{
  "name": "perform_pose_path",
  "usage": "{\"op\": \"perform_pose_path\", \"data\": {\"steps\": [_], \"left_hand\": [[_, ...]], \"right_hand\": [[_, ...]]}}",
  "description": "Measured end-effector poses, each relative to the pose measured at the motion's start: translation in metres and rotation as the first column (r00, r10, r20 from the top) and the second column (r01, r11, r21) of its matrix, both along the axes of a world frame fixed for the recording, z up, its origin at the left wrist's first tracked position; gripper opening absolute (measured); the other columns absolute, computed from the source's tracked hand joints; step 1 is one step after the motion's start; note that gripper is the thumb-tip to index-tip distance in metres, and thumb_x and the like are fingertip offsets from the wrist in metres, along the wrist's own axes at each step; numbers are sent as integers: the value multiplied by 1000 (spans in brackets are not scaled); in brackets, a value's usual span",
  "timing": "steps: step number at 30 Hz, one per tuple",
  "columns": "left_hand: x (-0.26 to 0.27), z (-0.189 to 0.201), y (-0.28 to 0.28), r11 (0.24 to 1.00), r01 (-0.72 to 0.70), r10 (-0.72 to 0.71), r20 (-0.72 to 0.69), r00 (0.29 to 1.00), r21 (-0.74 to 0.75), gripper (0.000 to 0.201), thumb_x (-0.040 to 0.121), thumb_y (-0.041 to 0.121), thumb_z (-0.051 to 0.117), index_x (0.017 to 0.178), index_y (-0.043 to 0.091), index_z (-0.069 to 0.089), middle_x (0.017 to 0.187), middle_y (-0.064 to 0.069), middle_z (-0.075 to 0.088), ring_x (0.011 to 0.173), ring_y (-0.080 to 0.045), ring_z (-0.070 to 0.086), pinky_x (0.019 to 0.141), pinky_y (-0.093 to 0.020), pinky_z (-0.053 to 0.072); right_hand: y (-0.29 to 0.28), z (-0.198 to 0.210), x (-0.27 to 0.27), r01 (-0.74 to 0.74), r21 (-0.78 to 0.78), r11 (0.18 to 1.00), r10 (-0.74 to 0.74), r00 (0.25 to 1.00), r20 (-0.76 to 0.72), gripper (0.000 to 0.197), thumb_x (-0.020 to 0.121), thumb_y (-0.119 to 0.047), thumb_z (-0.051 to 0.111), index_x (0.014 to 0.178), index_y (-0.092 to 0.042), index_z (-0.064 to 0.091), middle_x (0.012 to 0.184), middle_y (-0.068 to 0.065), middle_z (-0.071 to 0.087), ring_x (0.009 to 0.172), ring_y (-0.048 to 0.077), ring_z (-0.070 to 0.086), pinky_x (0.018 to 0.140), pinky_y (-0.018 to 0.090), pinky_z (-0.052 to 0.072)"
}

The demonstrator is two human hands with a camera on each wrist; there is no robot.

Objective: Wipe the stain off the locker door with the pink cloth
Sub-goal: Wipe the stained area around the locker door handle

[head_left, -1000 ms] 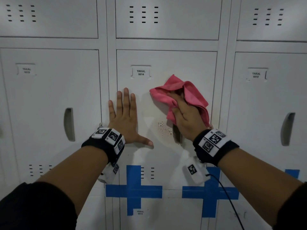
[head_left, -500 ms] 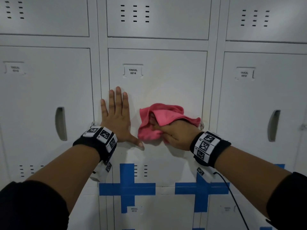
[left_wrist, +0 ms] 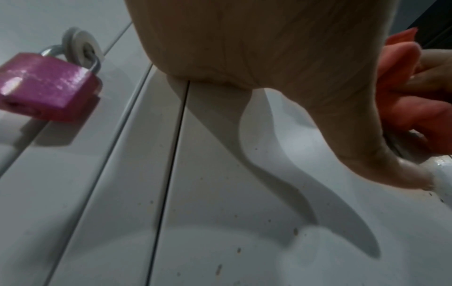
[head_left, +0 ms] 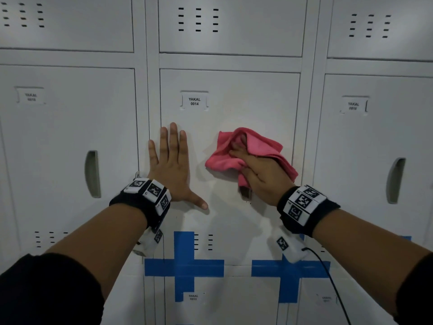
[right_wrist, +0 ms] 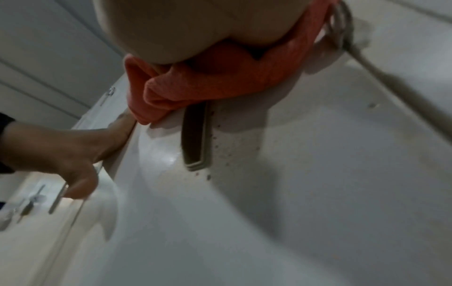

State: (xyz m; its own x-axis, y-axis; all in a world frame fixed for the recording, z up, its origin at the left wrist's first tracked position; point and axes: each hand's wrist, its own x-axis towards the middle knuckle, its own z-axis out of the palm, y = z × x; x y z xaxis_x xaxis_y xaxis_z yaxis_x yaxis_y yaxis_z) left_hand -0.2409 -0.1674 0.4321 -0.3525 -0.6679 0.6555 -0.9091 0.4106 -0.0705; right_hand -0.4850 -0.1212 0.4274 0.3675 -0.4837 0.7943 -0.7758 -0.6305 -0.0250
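A pink padlock (left_wrist: 46,87) is being seen at the left of the left wrist view. At centre-left of the head view, the left hand (head_left: 172,170) is being pressed flat — fingers straight — against the locker door (head_left: 234,95). Right of centre, the pink cloth (head_left: 246,153) is being gripped by the right hand (head_left: 264,179) and held against the door, over the handle slot (right_wrist: 195,135) — brown specks (right_wrist: 220,147) are being shown beside the slot.

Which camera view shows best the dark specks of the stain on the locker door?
The right wrist view: the specks lie sharp beside the handle slot, just below the pink cloth. The left wrist view shows only faint scattered specks lower on the door. In the head view the right hand and cloth hide nearly all.
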Motion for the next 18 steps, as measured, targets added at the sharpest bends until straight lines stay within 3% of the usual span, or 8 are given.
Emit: {"op": "perform_pose_path", "data": {"steps": [2,3,7,11,14,16,18], "left_hand": [[0,0,0,1000,0,0,-3,1000,-1,180,16,104,43,139,2,-39,148,-19,-45,136,-38,-41,112,-64,-17],[0,0,0,1000,0,0,-6,1000,-2,179,16,104,43,139,2,-38,148,-19,-45,136,-38,-41,112,-64,-17],[0,-1,-1,1000,1,-1,-6,1000,-6,180,15,105,41,142,1,-34,150,-20,-41,139,-39,-37,113,-65,-14],[0,-1,-1,1000,-2,2,-3,1000,-4,180,15,105,42,141,1,-35,150,-20,-41,138,-40,-37,112,-65,-14],[-1,1,0,1000,-11,11,-6,1000,10,180,15,104,42,139,1,-37,149,-20,-43,137,-40,-39,112,-66,-13],[-1,1,0,1000,-10,10,-3,1000,17,180,15,105,41,140,1,-37,149,-19,-44,137,-39,-39,112,-66,-13],[0,1,1,1000,-2,2,0,1000,21,180,14,105,41,140,2,-37,148,-19,-44,137,-39,-40,112,-65,-15]], "right_hand": [[2,-4,4,-10,52,999,8,1000,29,42,103,-18,45,144,-24,46,137,3,59,108,27,65,92,40,54],[2,-5,5,-8,69,998,7,1000,15,42,103,-20,44,144,-25,46,133,4,62,105,26,67,89,40,55],[1,-6,1,60,17,998,-57,989,-135,45,99,-24,43,144,-24,48,136,2,61,118,20,59,102,36,46],[5,-10,2,42,43,998,-30,968,-248,43,97,-20,46,139,-23,53,113,5,71,96,19,64,86,32,50],[9,-15,1,42,46,998,-22,929,-368,43,93,-14,53,135,-20,58,104,5,73,79,7,52,76,22,37],[11,-19,-3,45,61,997,-15,902,-432,43,91,-12,56,132,-22,61,104,3,73,80,3,43,77,21,34],[13,-23,-7,49,104,993,4,888,-461,42,90,-14,55,130,-24,63,104,1,73,80,5,48,78,22,36]]}}
